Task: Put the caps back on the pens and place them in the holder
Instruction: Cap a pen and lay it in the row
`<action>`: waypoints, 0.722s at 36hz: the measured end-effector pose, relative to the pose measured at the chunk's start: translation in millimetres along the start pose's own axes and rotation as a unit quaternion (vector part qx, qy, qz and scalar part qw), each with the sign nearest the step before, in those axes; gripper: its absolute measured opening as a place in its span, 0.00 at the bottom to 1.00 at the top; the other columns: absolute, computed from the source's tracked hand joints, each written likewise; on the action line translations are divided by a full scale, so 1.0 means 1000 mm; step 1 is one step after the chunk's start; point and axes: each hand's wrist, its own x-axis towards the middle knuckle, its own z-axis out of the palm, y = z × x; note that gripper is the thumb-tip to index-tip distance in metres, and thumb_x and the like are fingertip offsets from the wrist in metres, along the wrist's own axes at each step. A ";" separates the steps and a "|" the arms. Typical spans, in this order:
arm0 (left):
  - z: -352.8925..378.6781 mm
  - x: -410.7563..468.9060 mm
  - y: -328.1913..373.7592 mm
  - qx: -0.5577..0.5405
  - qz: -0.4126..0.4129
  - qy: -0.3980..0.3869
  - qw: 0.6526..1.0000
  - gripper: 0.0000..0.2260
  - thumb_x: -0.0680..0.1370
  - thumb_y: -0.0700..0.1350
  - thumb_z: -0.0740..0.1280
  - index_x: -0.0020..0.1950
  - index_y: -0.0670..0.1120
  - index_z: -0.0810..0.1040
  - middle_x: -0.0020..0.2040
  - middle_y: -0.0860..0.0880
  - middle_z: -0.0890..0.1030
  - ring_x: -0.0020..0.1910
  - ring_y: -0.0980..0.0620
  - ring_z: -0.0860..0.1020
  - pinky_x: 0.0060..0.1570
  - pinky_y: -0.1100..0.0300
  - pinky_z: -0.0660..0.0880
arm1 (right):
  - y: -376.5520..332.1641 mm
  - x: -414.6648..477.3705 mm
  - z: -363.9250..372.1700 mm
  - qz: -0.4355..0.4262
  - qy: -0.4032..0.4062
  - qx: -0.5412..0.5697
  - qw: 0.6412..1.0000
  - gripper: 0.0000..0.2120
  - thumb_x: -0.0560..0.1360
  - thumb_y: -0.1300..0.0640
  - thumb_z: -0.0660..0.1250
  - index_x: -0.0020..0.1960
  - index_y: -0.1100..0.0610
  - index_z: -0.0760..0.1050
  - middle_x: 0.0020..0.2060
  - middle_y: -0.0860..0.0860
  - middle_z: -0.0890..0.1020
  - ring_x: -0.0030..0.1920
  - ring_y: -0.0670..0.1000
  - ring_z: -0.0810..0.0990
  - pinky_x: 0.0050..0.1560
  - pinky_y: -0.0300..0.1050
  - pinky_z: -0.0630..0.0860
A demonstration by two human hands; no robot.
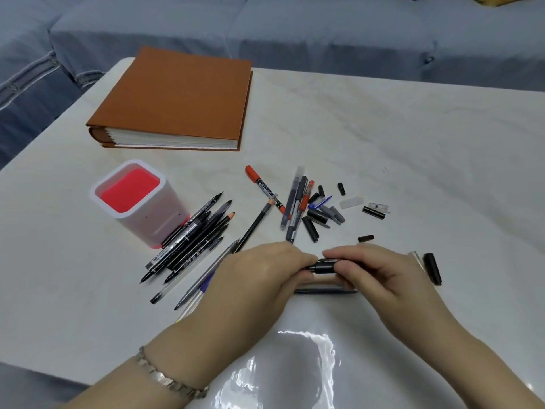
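Just above the white table (413, 149), my left hand (259, 273) and my right hand (374, 270) meet around one black pen. The left hand grips its body, which is mostly hidden. The right hand pinches the black cap (326, 266) at the pen's end. A white holder with a red inside (138, 202) stands at the left. Several uncapped black pens (188, 240) lie in a heap beside it. More pens (298, 202) and several loose caps (324, 214) lie behind my hands.
A brown album (177, 98) lies at the back left. One black cap (433, 268) rests to the right of my right hand and a small one (365, 238) behind it. A grey sofa (295, 31) runs behind the table.
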 end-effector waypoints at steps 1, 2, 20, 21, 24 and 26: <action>0.000 0.000 0.000 0.008 0.006 0.000 1.000 0.12 0.75 0.49 0.61 0.49 0.47 0.82 0.40 0.53 0.83 0.38 0.55 0.79 0.39 0.66 0.72 | 0.000 0.000 0.001 -0.004 0.003 0.003 1.000 0.09 0.66 0.43 0.60 0.41 0.37 0.78 0.36 0.35 0.81 0.40 0.39 0.79 0.41 0.25 0.70; 0.000 0.001 0.000 0.011 0.009 0.002 1.000 0.12 0.75 0.49 0.61 0.49 0.46 0.82 0.40 0.52 0.83 0.38 0.54 0.80 0.39 0.65 0.72 | 0.000 -0.001 0.000 -0.007 0.007 0.002 1.000 0.11 0.66 0.43 0.59 0.40 0.39 0.80 0.36 0.34 0.81 0.39 0.39 0.79 0.41 0.25 0.70; 0.003 0.008 -0.017 0.075 -0.135 -0.049 0.987 0.10 0.79 0.49 0.58 0.57 0.54 0.75 0.53 0.55 0.79 0.52 0.55 0.75 0.48 0.61 0.70 | 0.047 -0.001 -0.014 0.056 0.068 -0.188 0.978 0.06 0.74 0.57 0.67 0.50 0.51 0.80 0.40 0.35 0.76 0.42 0.39 0.73 0.46 0.30 0.66; 0.002 0.008 -0.018 0.061 -0.144 -0.035 0.987 0.09 0.78 0.49 0.59 0.55 0.53 0.76 0.51 0.56 0.79 0.50 0.55 0.75 0.46 0.62 0.70 | 0.052 0.001 -0.018 0.077 0.078 -0.205 0.973 0.07 0.74 0.58 0.66 0.50 0.52 0.80 0.41 0.37 0.77 0.43 0.42 0.73 0.46 0.33 0.65; 0.004 0.008 -0.020 0.018 -0.162 -0.010 0.987 0.07 0.77 0.47 0.63 0.52 0.52 0.78 0.46 0.57 0.80 0.45 0.57 0.76 0.46 0.60 0.73 | 0.066 0.006 -0.026 0.120 0.084 -0.250 0.957 0.08 0.75 0.57 0.64 0.52 0.53 0.79 0.43 0.44 0.79 0.48 0.48 0.71 0.47 0.39 0.64; 0.008 0.008 -0.020 -0.001 -0.173 -0.003 0.985 0.07 0.76 0.47 0.64 0.52 0.51 0.79 0.45 0.57 0.80 0.45 0.57 0.76 0.47 0.60 0.74 | 0.074 0.006 -0.032 0.144 0.089 -0.282 0.944 0.10 0.75 0.56 0.64 0.54 0.56 0.78 0.45 0.50 0.81 0.50 0.52 0.73 0.47 0.41 0.64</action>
